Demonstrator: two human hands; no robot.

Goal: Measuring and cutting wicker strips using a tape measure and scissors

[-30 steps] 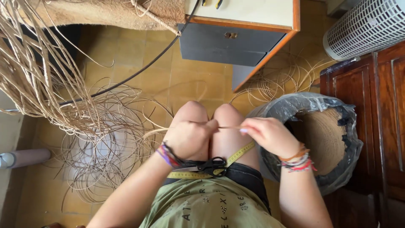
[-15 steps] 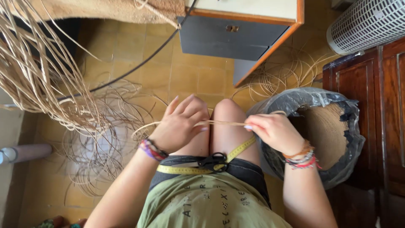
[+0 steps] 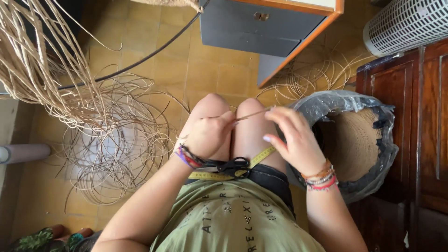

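My left hand (image 3: 211,135) is closed over my left knee, pinching one end of a thin tan straw strand (image 3: 252,113). My right hand (image 3: 291,137) pinches the same strand at its other end, above my right knee, beside the woven basket. The strand runs short and taut between the two hands. Black-handled scissors (image 3: 231,166) and a yellow measuring tape (image 3: 259,157) lie across my lap, just below both hands. Both wrists wear coloured bracelets.
A round woven basket lined with grey plastic (image 3: 359,140) stands right of my knees. Loose coils of straw (image 3: 112,144) cover the tiled floor at left, under a hanging straw bundle (image 3: 32,65). A grey cabinet (image 3: 261,28), dark wooden furniture (image 3: 415,121) and a white perforated bin (image 3: 406,23) stand around.
My hands have drawn closer together over my knees. The left hand, spread open half a second ago, has closed on the strand, and the strand between the hands is shorter.
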